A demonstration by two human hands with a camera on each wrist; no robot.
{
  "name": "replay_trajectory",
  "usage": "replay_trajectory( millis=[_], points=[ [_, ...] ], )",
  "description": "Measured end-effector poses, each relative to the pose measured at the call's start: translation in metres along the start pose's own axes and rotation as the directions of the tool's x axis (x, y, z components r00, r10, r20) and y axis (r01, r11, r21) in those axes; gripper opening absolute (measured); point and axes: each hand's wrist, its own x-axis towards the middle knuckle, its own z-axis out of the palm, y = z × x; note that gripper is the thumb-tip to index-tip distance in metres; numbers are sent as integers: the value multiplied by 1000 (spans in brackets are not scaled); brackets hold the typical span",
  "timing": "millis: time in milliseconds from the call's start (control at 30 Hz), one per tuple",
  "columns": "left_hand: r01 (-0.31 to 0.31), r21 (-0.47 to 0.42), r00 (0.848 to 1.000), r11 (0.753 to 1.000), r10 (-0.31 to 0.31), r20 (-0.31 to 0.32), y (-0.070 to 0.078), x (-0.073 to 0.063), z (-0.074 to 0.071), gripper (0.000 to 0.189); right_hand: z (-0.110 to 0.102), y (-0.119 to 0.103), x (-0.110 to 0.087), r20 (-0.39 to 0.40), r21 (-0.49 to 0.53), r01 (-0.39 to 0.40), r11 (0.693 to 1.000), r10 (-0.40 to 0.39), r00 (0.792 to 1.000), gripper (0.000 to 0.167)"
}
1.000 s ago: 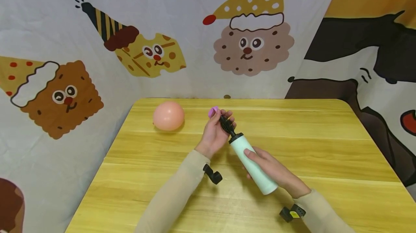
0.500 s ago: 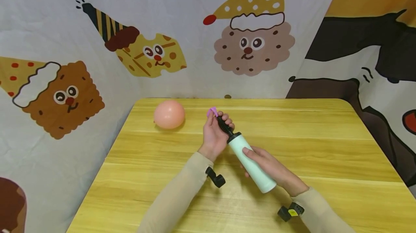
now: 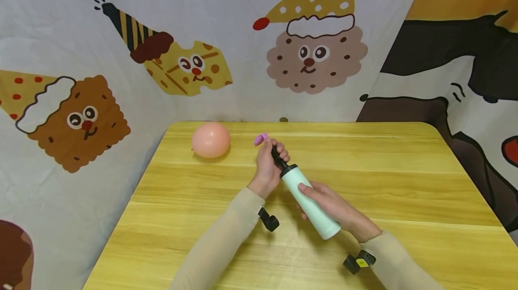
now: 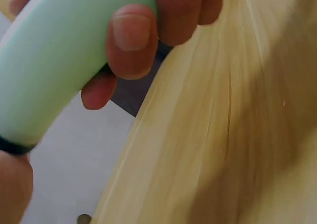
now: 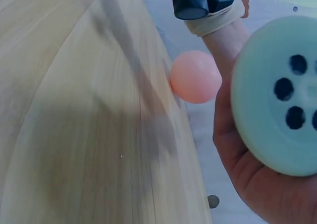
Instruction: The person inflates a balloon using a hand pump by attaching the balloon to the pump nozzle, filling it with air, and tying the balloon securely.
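A mint-green balloon pump (image 3: 309, 202) slants across the middle of the head view, held above the table. My right hand (image 3: 333, 204) grips its barrel, thumb on top. The left hand (image 3: 269, 159) is curled round the pump's narrow black end (image 3: 279, 157), whose tip is hidden by the fingers. From between the left thumb and fingers sticks out a limp purple balloon (image 3: 261, 139). Close up, the left wrist view shows the barrel with a thumb (image 4: 131, 40) against it. In the right wrist view the pump's round base (image 5: 277, 100) has several dark holes.
An inflated peach balloon (image 3: 211, 140) rests on the wooden table (image 3: 162, 218) at the far left, near the back edge. Behind the table hangs a white cloth (image 3: 247, 78) printed with cartoon figures. Each wrist carries a black camera (image 3: 269, 220).
Both hands and the pump have shifted slightly left. The purple balloon now points further left, and the left fingers have curled more closely round the pump's black end.
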Motion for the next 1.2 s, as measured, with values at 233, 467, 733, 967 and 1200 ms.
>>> replay_trajectory(
  millis=[233,467,733,967,1200],
  points=[
    [-103,122,982,987,121,-145,6,10,2,28,-3,4,-2,39,-12,-10,1000,11,999,65],
    [-108,138,967,984,136,-214,16,21,-4,32,3,4,-8,22,-59,1,998,0,1000,69],
    [-131,176,957,976,171,-233,24,29,-12,32,11,8,-30,-47,-244,14,970,-26,999,69],
    [-177,157,949,972,211,-236,26,33,-9,30,15,4,-44,-117,-309,-11,951,-26,993,68],
    [-96,119,970,988,119,-211,8,23,-3,27,14,2,-38,-158,-385,5,923,-71,985,67]
  ],
)
